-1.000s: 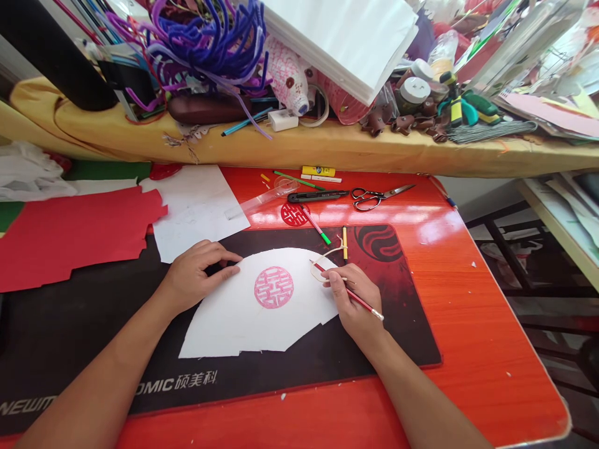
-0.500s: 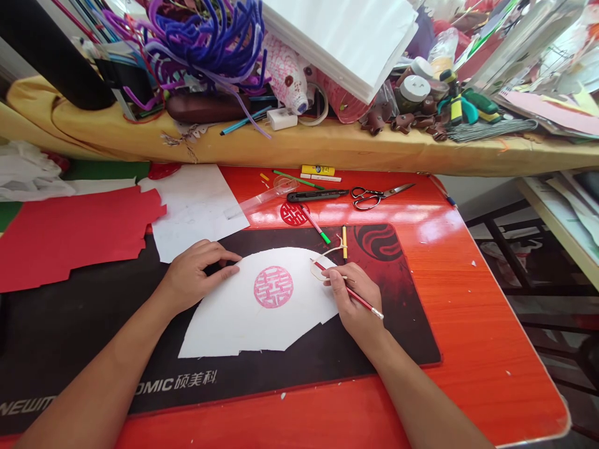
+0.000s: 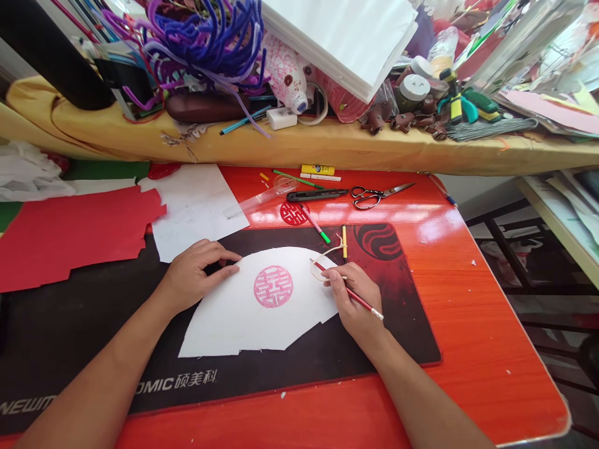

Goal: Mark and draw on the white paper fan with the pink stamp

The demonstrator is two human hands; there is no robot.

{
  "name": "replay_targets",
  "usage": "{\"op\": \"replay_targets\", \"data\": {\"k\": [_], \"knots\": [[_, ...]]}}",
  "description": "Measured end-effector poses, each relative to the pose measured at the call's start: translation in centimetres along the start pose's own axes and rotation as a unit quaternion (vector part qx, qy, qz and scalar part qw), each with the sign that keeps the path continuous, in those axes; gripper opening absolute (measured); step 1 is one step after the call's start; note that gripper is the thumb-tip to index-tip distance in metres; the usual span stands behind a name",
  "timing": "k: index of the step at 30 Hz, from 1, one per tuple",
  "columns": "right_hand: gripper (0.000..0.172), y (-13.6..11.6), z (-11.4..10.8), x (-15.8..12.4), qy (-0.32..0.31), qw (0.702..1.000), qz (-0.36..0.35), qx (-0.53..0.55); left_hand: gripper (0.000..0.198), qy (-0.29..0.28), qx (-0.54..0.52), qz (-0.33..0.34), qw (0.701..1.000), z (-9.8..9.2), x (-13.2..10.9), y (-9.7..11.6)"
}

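Barely anything shifts: my right grip (image 3: pixel 355 299) clenches a slim red-handled tool (image 3: pixel 365 305); my open left grip (image 3: pixel 199 274) steadies a white fan-shaped paper sheet (image 3: pixel 234 324).

**Two bare hands at a paper sheet, the right one pinching**

The left hand (image 3: pixel 196 275) lies palm down at the upper-left edge of the white paper sheet (image 3: pixel 253 318), its fingers curved and its fingertips (image 3: pixel 229 255) reaching onto the paper, holding nothing. The right hand (image 3: pixel 355 299) sits at the sheet's right edge, its thumb and fingers closed on a slender red stick (image 3: pixel 365 304) that angles across the palm. Both bare forearms (image 3: pixel 93 380) (image 3: pixel 421 399) come in from below the sheet, converging toward it, wrists slightly bent.
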State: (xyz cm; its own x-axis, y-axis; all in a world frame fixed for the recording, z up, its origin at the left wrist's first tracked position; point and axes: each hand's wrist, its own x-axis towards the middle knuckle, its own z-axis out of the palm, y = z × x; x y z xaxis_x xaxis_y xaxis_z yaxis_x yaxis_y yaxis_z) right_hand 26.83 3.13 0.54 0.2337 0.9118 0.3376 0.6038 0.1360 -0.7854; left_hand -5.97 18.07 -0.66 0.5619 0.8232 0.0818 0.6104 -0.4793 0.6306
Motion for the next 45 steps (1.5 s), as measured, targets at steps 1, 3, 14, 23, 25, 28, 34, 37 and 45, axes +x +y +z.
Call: {"op": "replay_targets", "data": {"k": [1,3,14,23,25,28,34,37,45], "knots": [[0.032,0.02,0.00,0.01,0.000,1.000,-0.002,0.001,0.040,0.001,-0.001,0.002,1.000,0.01,-0.01,-0.03],[0.030,0.03,0.00,0.03,0.000,1.000,-0.008,0.003,0.037,0.003,-0.006,0.006,1.000,0.03,-0.01,-0.08],[0.025,0.03,-0.02,0.02,-0.002,1.000,-0.017,0.001,0.036,0.003,-0.004,0.015,1.000,0.00,0.01,-0.10],[0.024,-0.08,-0.04,0.03,0.013,0.999,-0.029,0.012,0.036,0.006,-0.002,0.026,1.000,0.01,-0.03,-0.21],[0.024,-0.16,-0.11,0.07,0.021,0.999,-0.032,0.015,0.036,0.006,-0.004,0.027,1.000,0.03,-0.04,-0.23],[0.023,-0.24,-0.18,0.10,0.024,0.999,-0.031,0.019,0.035,0.008,-0.006,0.026,1.000,0.07,-0.06,-0.25],[0.021,-0.18,-0.16,0.02,0.026,0.999,-0.031,0.029,0.032,0.011,-0.006,0.024,1.000,0.11,-0.12,-0.22],[0.021,-0.13,-0.13,-0.01,0.024,0.999,-0.032,0.028,0.031,0.012,-0.009,0.025,1.000,0.09,-0.12,-0.18],[0.022,-0.20,-0.12,-0.01,0.015,0.999,-0.027,0.023,0.031,0.008,-0.012,0.025,1.000,0.11,-0.06,-0.26]]}}
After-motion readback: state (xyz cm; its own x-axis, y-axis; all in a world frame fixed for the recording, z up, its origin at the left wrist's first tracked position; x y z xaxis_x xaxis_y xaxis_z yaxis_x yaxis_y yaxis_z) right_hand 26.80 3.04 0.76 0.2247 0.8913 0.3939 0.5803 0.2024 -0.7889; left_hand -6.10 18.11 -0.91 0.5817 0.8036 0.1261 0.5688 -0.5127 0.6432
